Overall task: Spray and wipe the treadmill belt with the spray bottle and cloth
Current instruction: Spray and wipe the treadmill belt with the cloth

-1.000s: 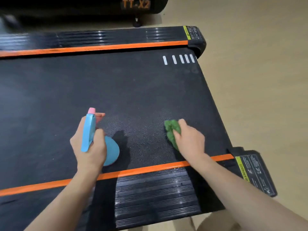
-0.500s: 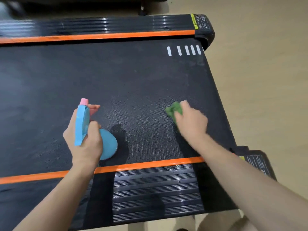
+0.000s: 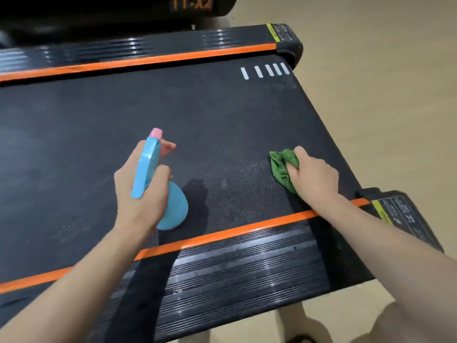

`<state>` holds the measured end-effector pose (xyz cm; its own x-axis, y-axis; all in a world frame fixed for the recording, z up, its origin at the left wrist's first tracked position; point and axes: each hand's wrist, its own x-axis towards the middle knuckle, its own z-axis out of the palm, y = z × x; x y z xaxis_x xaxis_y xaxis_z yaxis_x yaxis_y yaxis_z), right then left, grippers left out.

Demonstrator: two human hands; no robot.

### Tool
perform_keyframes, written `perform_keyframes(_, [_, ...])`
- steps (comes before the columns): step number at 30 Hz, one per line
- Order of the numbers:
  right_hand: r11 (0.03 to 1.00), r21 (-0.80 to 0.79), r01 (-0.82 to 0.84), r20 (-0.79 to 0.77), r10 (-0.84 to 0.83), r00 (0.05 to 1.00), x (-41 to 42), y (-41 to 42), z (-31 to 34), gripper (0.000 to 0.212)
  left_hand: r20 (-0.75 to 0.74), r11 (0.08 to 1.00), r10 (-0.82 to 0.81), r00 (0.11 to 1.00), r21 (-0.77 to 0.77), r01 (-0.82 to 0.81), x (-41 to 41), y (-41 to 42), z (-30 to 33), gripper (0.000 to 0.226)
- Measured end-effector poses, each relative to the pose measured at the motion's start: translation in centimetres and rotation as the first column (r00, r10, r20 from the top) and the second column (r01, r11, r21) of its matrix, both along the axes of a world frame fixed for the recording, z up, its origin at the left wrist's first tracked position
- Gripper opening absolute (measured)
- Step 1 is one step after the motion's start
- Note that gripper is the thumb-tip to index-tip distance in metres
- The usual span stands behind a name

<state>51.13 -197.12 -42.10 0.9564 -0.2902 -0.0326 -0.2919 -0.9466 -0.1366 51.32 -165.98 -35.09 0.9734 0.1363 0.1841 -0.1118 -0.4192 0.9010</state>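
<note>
Head view: near the belt's front orange edge, the left hand grips the blue spray bottle (pink nozzle pointing away). Slightly farther, toward the right edge, the right hand clutches the bunched green cloth against the belt.

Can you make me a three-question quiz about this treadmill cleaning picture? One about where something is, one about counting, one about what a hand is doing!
1. Where is the green cloth?
A. on the belt
B. on the floor
C. on the side rail

2. How many white stripes are on the belt?
A. two
B. five
C. eight

3. What is the left hand doing?
A. resting flat
B. gripping the spray bottle
C. pointing away

Answers: 1 A, the right hand presses it on the black belt. 2 B, five short marks sit near the far corner. 3 B, fingers wrap the blue bottle.
</note>
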Motion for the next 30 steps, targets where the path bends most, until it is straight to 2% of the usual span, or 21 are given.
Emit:
perform_keyframes(2, [0.998,0.061,-0.009,-0.061,0.013,0.998,0.0,-0.8,1.0,0.019,-0.045,0.984,-0.172,0.984,0.030,0.174,0.3,-0.1,1.8,0.039])
perform_keyframes(5, [0.993,0.118,0.016,-0.300,0.020,0.954,-0.7,-2.0,4.1,0.022,-0.115,0.916,-0.376,0.919,0.102,0.387,0.7,0.5,3.7,0.034])
perform_keyframes(7, [0.994,0.069,0.081,-0.285,-0.058,0.957,-2.4,-3.6,4.8,0.021,-0.181,0.880,-0.427,0.886,0.144,0.453,1.1,1.0,4.2,0.029])
perform_keyframes(11, [0.936,0.116,0.333,-0.187,-0.309,0.932,-6.8,-6.9,4.4,0.028,-0.271,0.778,-0.516,0.813,0.249,0.577,1.4,1.7,3.8,0.027])
perform_keyframes(14, [0.852,0.145,0.503,-0.065,-0.499,0.864,-8.0,-8.6,4.8,0.030,-0.341,0.739,-0.493,0.800,0.322,0.592,1.2,1.8,3.2,0.018])
perform_keyframes(16, [0.814,0.167,0.556,0.007,-0.565,0.825,-8.1,-8.6,5.2,0.032,-0.388,0.728,-0.444,0.807,0.369,0.578,1.0,2.0,2.7,0.014])
perform_keyframes(20, [0.819,0.210,0.534,0.085,-0.559,0.825,-7.4,-7.6,5.8,0.031,-0.458,0.681,-0.343,0.820,0.480,0.553,0.3,2.5,2.4,0.022])
perform_keyframes(25, [0.813,0.260,0.522,0.142,-0.567,0.812,-7.2,-7.5,6.4,0.031,-0.360,0.714,-0.380,0.852,0.471,0.518,0.4,3.5,2.4,0.024])
perform_keyframes(30, [0.737,0.397,0.547,0.286,-0.665,0.690,-8.1,-8.0,8.2,0.032,-0.422,0.657,-0.360,0.832,0.518,0.547,0.2,2.9,2.1,0.012])
